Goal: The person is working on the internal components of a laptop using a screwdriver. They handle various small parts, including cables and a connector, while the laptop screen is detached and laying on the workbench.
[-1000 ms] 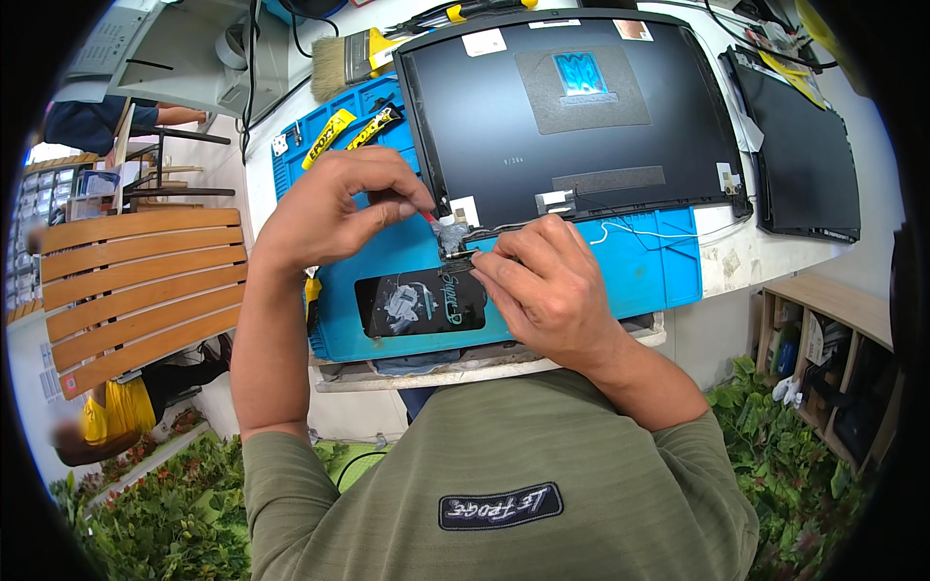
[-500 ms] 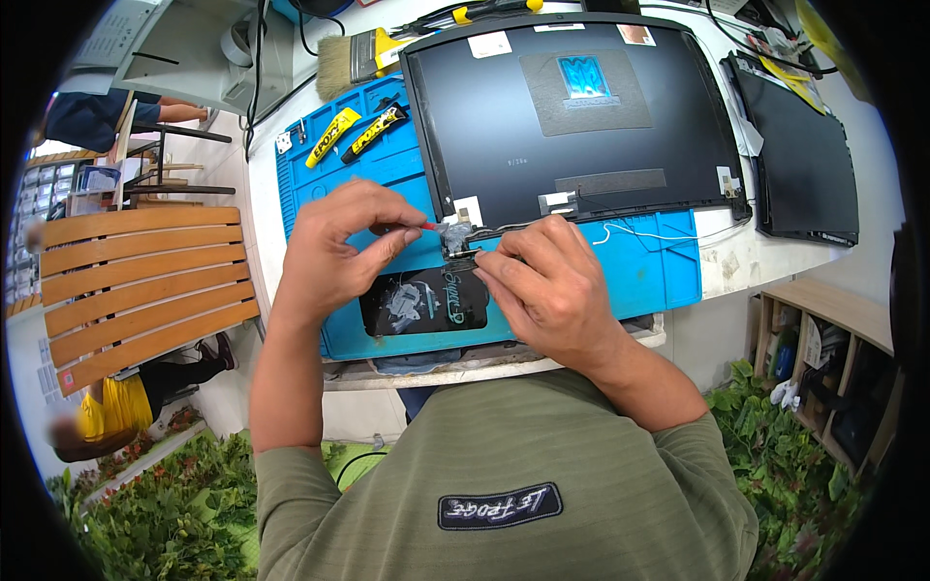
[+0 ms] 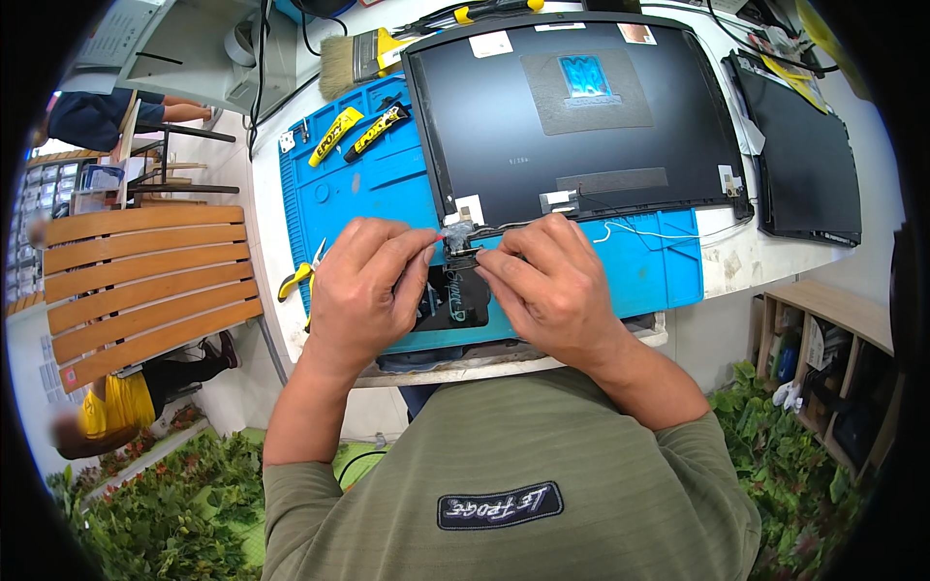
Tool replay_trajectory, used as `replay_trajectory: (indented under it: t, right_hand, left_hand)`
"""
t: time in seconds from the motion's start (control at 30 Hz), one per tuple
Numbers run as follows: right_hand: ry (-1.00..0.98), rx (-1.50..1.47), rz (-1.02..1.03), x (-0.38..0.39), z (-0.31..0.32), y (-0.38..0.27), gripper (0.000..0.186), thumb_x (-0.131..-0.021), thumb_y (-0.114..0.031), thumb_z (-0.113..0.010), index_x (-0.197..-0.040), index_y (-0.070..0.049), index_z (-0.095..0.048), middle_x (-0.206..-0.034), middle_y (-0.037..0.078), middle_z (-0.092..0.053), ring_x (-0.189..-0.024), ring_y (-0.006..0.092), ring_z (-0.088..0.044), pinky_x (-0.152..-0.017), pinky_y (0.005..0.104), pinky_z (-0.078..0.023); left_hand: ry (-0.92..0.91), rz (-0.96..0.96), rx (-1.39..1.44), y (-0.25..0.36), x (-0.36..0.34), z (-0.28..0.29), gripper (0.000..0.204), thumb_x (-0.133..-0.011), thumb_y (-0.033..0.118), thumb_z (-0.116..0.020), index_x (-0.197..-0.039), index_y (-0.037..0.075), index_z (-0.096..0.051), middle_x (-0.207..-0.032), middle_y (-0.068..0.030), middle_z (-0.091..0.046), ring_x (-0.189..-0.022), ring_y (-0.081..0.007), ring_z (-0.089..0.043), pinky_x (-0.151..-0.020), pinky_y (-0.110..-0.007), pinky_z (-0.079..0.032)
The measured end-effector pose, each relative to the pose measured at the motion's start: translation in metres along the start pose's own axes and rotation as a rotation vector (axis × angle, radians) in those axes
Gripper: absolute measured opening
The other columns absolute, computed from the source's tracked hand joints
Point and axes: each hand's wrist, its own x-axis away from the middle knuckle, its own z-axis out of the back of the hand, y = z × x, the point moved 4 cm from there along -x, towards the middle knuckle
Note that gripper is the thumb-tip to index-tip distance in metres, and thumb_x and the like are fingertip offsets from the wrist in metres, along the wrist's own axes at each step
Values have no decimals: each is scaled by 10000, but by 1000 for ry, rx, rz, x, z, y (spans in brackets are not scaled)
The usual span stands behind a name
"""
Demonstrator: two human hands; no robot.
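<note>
A dark laptop screen lid [image 3: 484,145] lies on the blue work mat [image 3: 349,208]. Grey putty-like paste [image 3: 456,233] covers its near left corner, around a small metal hinge [image 3: 463,259]. My left hand [image 3: 363,286] is closed in a pinch on a thin red-tipped stick [image 3: 440,238]; the tip touches or nearly touches the paste, and the rest is hidden by my fingers. On the other side, my right hand [image 3: 552,281] pinches the hinge end between thumb and fingers. Below the hinge sits a black glossy pad [image 3: 460,305], smeared with grey, partly behind my left hand.
A yellow tube [image 3: 335,137] and a black tube [image 3: 377,133] lie on the mat beside the lid. Yellow-handled pliers [image 3: 298,278] rest at the left edge. A wide brush [image 3: 354,64] lies behind. Another dark panel [image 3: 799,150] stands right. A white wire [image 3: 639,232] crosses the mat.
My left hand has moved down and to the right, its wrist lower, with the stick still at the paste. The pliers have come into sight. My right hand stays on the hinge.
</note>
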Motion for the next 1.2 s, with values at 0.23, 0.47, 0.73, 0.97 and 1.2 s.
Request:
replay_trajectory:
  t: [0.23, 0.47, 0.73, 0.97, 1.2]
  right_hand:
    - [11, -3, -5, 0, -2, 0, 199, -907, -44, -926, -1098, -22, -876, -1036, 61, -739, -1016, 262, -680, -849, 440, -514]
    - [7, 0, -4, 0, -2, 0, 200, -904, -35, -921, -1099, -25, -877, -1037, 59, -735, -1019, 261, -681, -852, 435, -519]
    - [10, 6, -1, 0, -2, 0, 198, -903, -37, -922, -1095, -24, -875, -1040, 65, -735, -1023, 260, -682, -856, 435, -522]
    - [10, 10, -3, 0, -2, -1, 184, -913, -48, -922, -1088, -25, -873, -1036, 64, -733, -1019, 258, -679, -851, 435, -522]
    - [7, 9, -3, 0, -1, 0, 154, -934, -55, -921, -1075, -18, -871, -1028, 67, -730, -1004, 258, -676, -843, 433, -520]
  left_hand:
    - [-5, -26, -55, 8, 2, -1, 229, -934, 19, -951, -1146, 60, -875, -968, -77, -765, -856, -281, -715, -730, -424, -576]
    - [-4, -55, -93, 10, 3, -5, 230, -943, 28, -943, -1159, 45, -868, -961, -73, -742, -846, -280, -692, -722, -425, -562]
    - [-72, -61, -93, 14, 5, -4, 247, -948, 25, -932, -1183, 41, -861, -978, -83, -725, -846, -288, -673, -733, -431, -559]
    - [-93, -47, -58, 16, 5, -2, 242, -948, 17, -930, -1180, 42, -865, -979, -84, -730, -858, -287, -691, -743, -427, -567]
    - [-47, -35, -50, 14, 3, -2, 213, -946, 19, -935, -1149, 39, -870, -954, -86, -741, -848, -288, -706, -734, -430, -573]
